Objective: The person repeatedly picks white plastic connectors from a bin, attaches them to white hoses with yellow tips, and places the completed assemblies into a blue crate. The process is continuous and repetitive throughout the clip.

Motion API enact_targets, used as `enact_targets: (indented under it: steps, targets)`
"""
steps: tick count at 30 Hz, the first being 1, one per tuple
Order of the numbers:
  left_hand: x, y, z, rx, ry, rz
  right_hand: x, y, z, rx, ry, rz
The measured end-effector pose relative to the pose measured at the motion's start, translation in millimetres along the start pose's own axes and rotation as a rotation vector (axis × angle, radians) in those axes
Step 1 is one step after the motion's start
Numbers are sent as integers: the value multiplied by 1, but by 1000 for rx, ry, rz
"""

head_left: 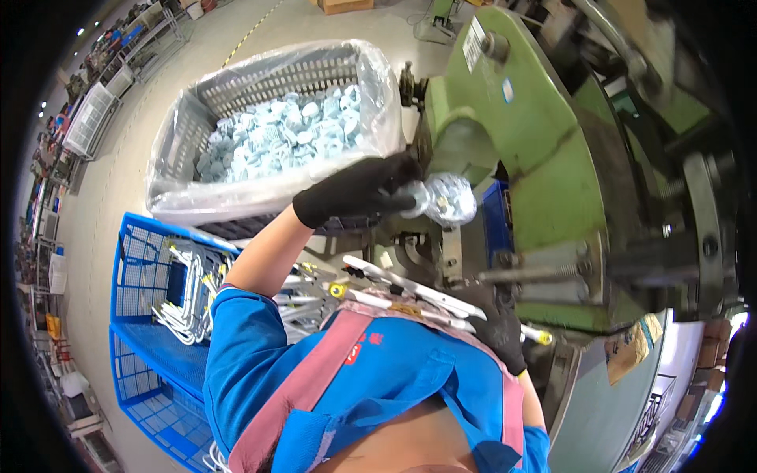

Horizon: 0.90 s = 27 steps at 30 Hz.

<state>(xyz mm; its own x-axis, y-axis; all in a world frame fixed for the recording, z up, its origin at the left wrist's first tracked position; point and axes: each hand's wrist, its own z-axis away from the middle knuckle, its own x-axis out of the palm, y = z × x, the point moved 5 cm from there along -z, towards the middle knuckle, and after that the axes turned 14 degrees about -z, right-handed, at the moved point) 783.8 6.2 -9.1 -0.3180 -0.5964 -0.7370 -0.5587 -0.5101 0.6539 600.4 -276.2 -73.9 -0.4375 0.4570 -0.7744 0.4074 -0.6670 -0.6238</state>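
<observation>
My left hand [359,188], in a black glove, reaches forward with thumb and fingers closed round the narrow end of a clear plastic bottle [451,199]. Small pieces show through its wall, too blurred to name. Close to my body, my right hand [498,327], also black-gloved, is curled round a white tubular frame part [418,288]; its fingers are partly hidden. Yellow-and-white end pieces [337,291] sit on the tubes, which lie across my front. A large green machine [524,118] stands just beyond both hands.
A plastic-lined grey crate [177,189] of pale blue plastic pieces [292,126] stands ahead on the left. Nearer, blue baskets [130,331] hold bent white tubes [189,299]. A metal rod [536,273] juts from the machine near my right hand. Behind the bottle is a blue bin [497,217].
</observation>
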Motion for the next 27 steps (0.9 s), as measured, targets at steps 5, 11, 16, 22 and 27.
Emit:
enact_targets:
  steps: [5, 11, 16, 22, 27]
  targets:
    - [90, 52, 3, 149, -68, 8, -6, 28, 17, -219, 206, 345]
    - [166, 74, 8, -92, 21, -134, -20, 53, 52, -218, 108, 377]
    - [202, 67, 9, 28, 219, -296, -32, 63, 74, -261, 88, 383]
    - [215, 65, 39, -197, 411, -392, -36, 73, 75, -249, 121, 373]
    - [163, 59, 100, -397, 370, -275, -47, 65, 57, -369, 163, 268]
